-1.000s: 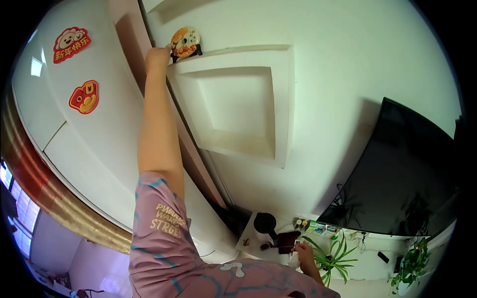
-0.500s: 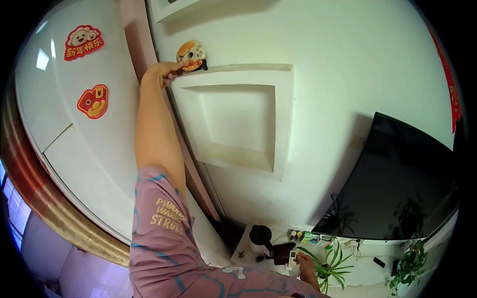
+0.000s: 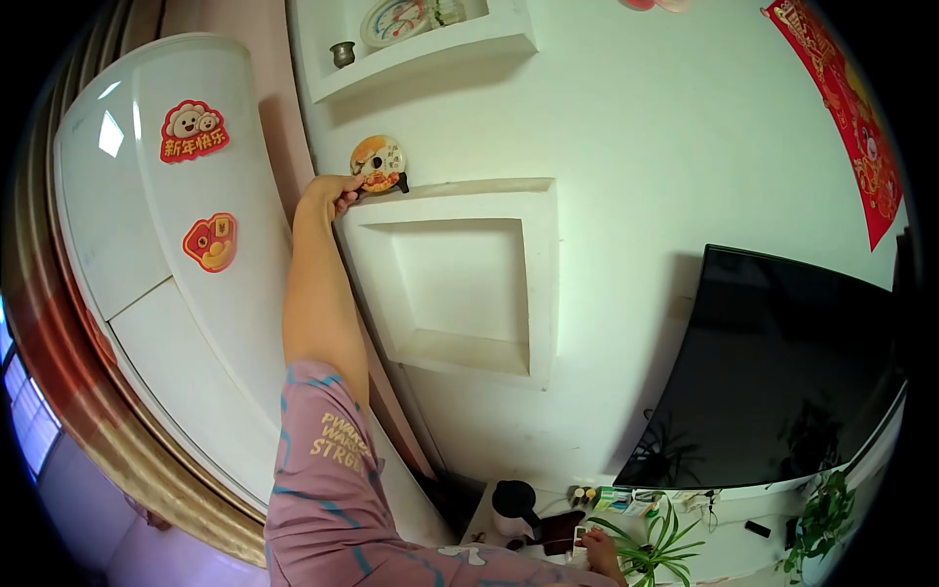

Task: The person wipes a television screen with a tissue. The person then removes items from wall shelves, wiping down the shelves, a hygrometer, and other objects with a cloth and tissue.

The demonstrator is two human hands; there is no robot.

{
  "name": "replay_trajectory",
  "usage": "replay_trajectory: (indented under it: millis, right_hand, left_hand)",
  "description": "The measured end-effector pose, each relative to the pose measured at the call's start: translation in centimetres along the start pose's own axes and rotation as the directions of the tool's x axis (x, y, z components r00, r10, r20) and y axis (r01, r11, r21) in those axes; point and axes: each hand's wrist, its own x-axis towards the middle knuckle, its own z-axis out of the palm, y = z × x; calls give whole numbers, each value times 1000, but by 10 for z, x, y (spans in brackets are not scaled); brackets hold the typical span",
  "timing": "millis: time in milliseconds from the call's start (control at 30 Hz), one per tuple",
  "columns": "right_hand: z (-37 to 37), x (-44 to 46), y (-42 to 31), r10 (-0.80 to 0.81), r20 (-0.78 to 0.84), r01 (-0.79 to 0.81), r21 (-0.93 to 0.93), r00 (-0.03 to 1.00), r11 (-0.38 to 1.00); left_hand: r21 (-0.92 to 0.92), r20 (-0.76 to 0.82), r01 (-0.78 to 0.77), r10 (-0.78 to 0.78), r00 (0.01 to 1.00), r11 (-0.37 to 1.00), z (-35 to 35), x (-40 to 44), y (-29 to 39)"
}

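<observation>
My left hand [image 3: 335,191] reaches up at arm's length to a round patterned disc [image 3: 378,164] with a dark centre, which stands upright on a small black stand [image 3: 403,183]. Its fingers are closed at the disc's lower left edge. Disc and stand rest on the top ledge of a square white wall shelf [image 3: 541,279]. Low in the view, my right hand [image 3: 603,551] is closed around a white remote control [image 3: 580,546] with a small screen, beside a spiky green plant [image 3: 657,543].
A white fridge [image 3: 225,323] with red stickers stands at left. Above is another wall shelf [image 3: 440,47] with a round dial gauge [image 3: 394,22] and a small metal pot [image 3: 342,54]. At right hangs a television [image 3: 773,372]. A kettle [image 3: 515,504] stands below, near a leafy plant [image 3: 824,523].
The view has tilted upward, so the upper shelf's contents and more of the red hanging now show. My left hand stays at the disc, and my right hand still holds the remote control.
</observation>
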Motion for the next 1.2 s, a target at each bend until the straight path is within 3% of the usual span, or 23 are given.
replay_trajectory:
  millis: [67,100,200,267,333,367,400,433,467,500,533,600,633,667,700,733,767,800,867,967,1133,1200]
  right_hand:
    - [-5,3,4,5,-6,-5,39,1000,999]
    - [-7,6,6,-16,-15,16,-29,1000,999]
    - [-10,16,21,76,-47,-76,2,996,997]
    - [-16,17,30,-69,-30,66,-104,997,992]
    - [-18,12,33,-179,-27,159,-349,983,924]
    - [-26,37,66,-185,21,182,-326,982,928]
    - [-21,22,51,-134,34,138,-212,990,968]
    - [-18,15,39,-79,45,89,-287,996,954]
    - [-14,7,28,-181,61,191,-323,982,927]
    - [-17,13,35,-131,105,159,-351,986,923]
    - [-11,6,24,-170,114,193,-237,979,952]
    - [-6,2,16,-201,114,219,-184,973,958]
    - [-5,-6,-4,-85,143,119,-247,986,962]
    - [-4,-7,-8,-68,147,95,-184,987,978]
    - [-6,2,5,-143,168,160,-91,975,983]
    - [-7,-1,-4,-81,176,102,-112,981,989]
    - [-11,3,4,-127,206,140,-45,970,989]
    - [-12,-3,-6,-61,214,75,-56,975,996]
    - [-14,-2,-6,-31,223,46,-58,974,997]
    - [-10,-7,-21,7,219,14,-94,976,995]
    - [-18,8,15,63,185,-28,-191,981,981]
    - [-33,15,58,115,129,-62,-356,985,932]
  left_hand:
    - [-41,-21,-74,73,997,996,2,-8,3]
    - [-37,-18,-72,72,997,997,3,-10,5]
    - [-53,-48,-134,132,990,990,5,-20,9]
    - [-91,-25,-253,252,967,963,3,-30,9]
    - [-59,-52,-266,263,963,962,3,-45,4]
    - [-93,-70,-289,283,957,953,5,-57,1]
    - [-185,-53,-334,330,943,924,-5,-25,-14]
    - [-117,-57,-346,342,938,931,3,-67,-19]
    - [-92,-55,-343,340,939,935,1,-83,-25]
    - [-221,-40,-359,359,932,907,-4,-88,-41]
    - [-261,71,-375,405,912,889,-7,-100,-55]
    - [-180,109,-368,391,914,912,-2,-150,-82]
    - [-195,163,-347,379,911,917,-7,-153,-103]
    - [-173,189,-290,321,928,941,-1,-173,-126]
    - [-154,116,-330,349,930,931,13,-202,-145]
    - [-129,43,-373,381,924,919,24,-226,-163]
    - [-123,85,-350,361,928,929,28,-242,-189]
    - [-123,123,-335,349,929,934,31,-258,-216]
    - [-52,49,-199,201,978,979,54,-296,-259]
    - [-52,135,-51,58,989,997,86,-345,-315]
    - [-117,373,198,-142,917,973,123,-406,-430]
    - [-77,401,371,-312,861,926,134,-437,-479]
